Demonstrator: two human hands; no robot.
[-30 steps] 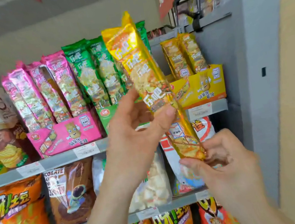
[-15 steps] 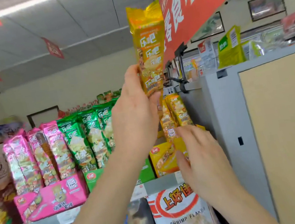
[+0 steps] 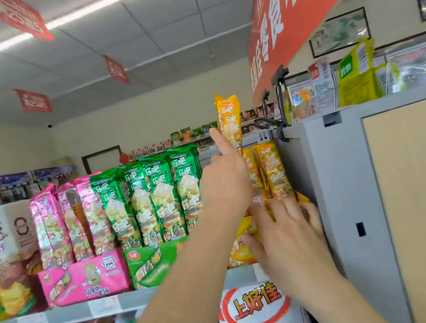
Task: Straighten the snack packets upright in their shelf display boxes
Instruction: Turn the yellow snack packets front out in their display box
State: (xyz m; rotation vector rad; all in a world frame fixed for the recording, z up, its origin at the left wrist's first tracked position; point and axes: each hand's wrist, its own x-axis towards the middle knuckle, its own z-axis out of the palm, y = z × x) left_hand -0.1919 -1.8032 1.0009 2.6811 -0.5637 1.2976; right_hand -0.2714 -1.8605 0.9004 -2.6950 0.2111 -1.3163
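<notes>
Held packet: tall yellow foil snack packet (image 3: pixel 230 119), upright, top poking well above its row; lower part hidden behind L hand (image 3: pixel 227 187).
L hand fingers: index finger (image 3: pixel 219 143) straight, pointing up along packet's left edge; other fingers curled round the packet, thumb out of sight.
Where: over left end of yellow cardboard display box (image 3: pixel 239 252), at right end of grey shelf (image 3: pixel 90 308); can't tell if packet's bottom is in the box.
R hand (image 3: pixel 288 233): fingers straight & spread apart, lying flat on box front and packet bottoms, gripping nothing.
Boxed yellow packets (image 3: pixel 272 171): 2 seen, upright, just right of held packet, beside grey metal side panel (image 3: pixel 339 196).
Green row: green foil packets (image 3: pixel 155 196) upright in green cardboard box (image 3: pixel 153 264), just left of L hand.
Pink row: pink foil packets (image 3: pixel 72 221), leaning a bit left, in pink cardboard box (image 3: pixel 84 276), touching green box.
Below shelf: white shrimp-flakes bag (image 3: pixel 260 317) under R wrist.
Overhead: red banner w/ white lettering (image 3: pixel 293 7), top right.
</notes>
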